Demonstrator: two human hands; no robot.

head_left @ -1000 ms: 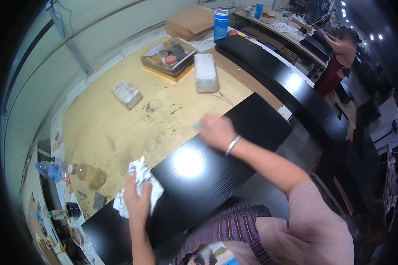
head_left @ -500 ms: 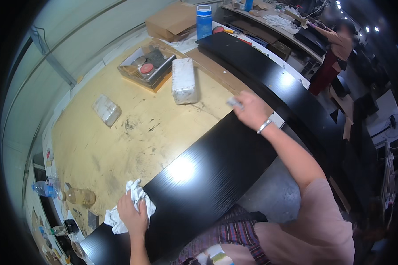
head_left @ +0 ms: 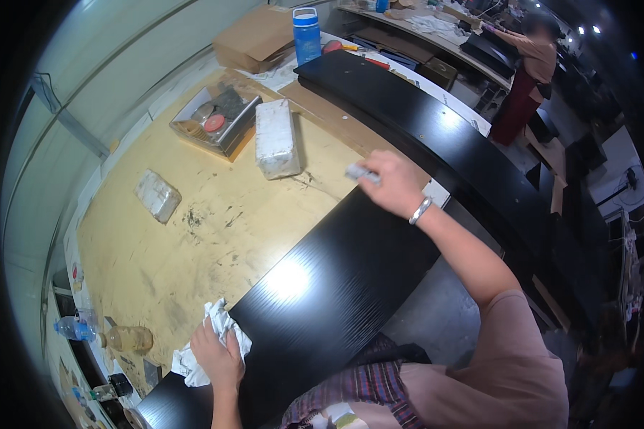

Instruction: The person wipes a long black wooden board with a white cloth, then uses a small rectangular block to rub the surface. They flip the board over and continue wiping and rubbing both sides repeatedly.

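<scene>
A long glossy black board (head_left: 336,279) with a wood-grain surface lies along the near side of the table. My left hand (head_left: 220,357) is closed over a crumpled white cloth (head_left: 192,366) and rests at the board's far edge, toward its left end. At the other end, my right hand (head_left: 395,187) grips a small grey-white pad (head_left: 359,172) over the board's far corner. Most of the pad is hidden by my fingers, so its exact kind cannot be told.
Two white wrapped blocks (head_left: 276,139) (head_left: 157,195) and an open box of odds and ends (head_left: 215,125) sit on the stained yellow tabletop (head_left: 215,250). Stacked black panels (head_left: 408,107) lie at right. Bottles (head_left: 129,338) stand at left; a blue bottle (head_left: 307,39) and a co-worker (head_left: 533,68) are farther back.
The view has shifted, so the table items appear farther left and slightly lower. Both hands keep nearly the same places on the board, still holding the cloth and the pad.
</scene>
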